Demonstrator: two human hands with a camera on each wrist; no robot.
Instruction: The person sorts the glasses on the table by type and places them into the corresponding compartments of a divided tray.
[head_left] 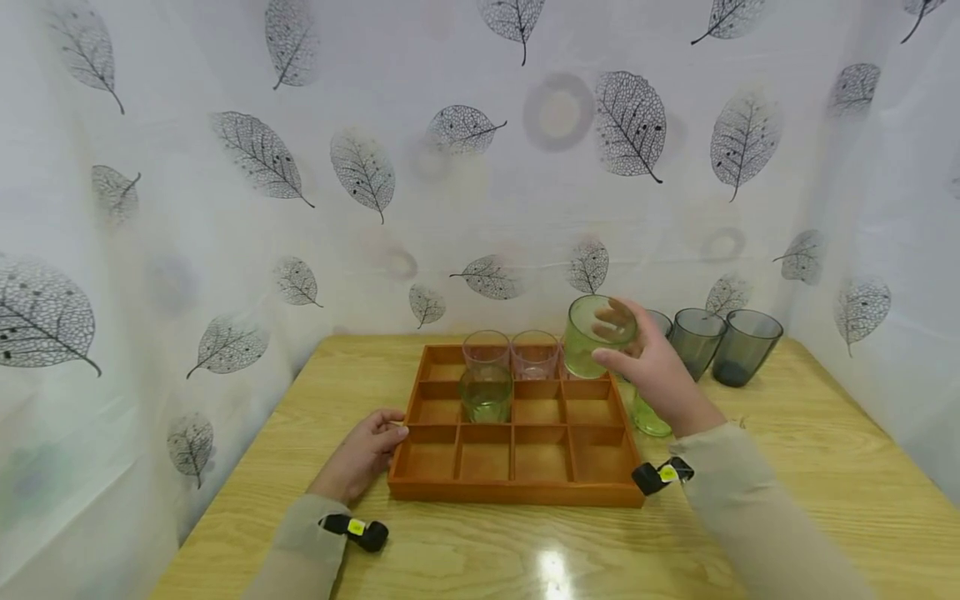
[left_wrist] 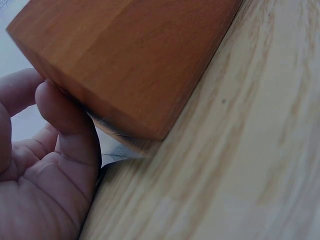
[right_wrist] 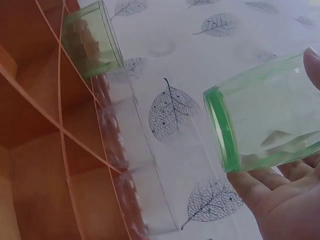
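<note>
My right hand point(head_left: 660, 375) holds a green drinking glass point(head_left: 588, 350) over the back right corner of the wooden compartment tray point(head_left: 517, 493). In the right wrist view this glass stands tilted, its thick green base toward the tray. Fingers of my left hand point(head_left: 367, 450) touch the tray's left outer wall; the left wrist view has the thumb point(left_wrist: 65, 107) against that side. Another green glass point(head_left: 486, 398) sits in the middle row, second compartment from the left. Clear glasses point(head_left: 535, 357) occupy back-row compartments; the held glass partly hides the back right compartment.
Right of the tray, a green glass point(head_left: 651, 418) stands on the table, partly hidden by my right hand. Dark grey glasses point(head_left: 745, 348) stand behind it at the table's back right. A white leaf-print curtain point(head_left: 360, 250) encloses the table's back and sides.
</note>
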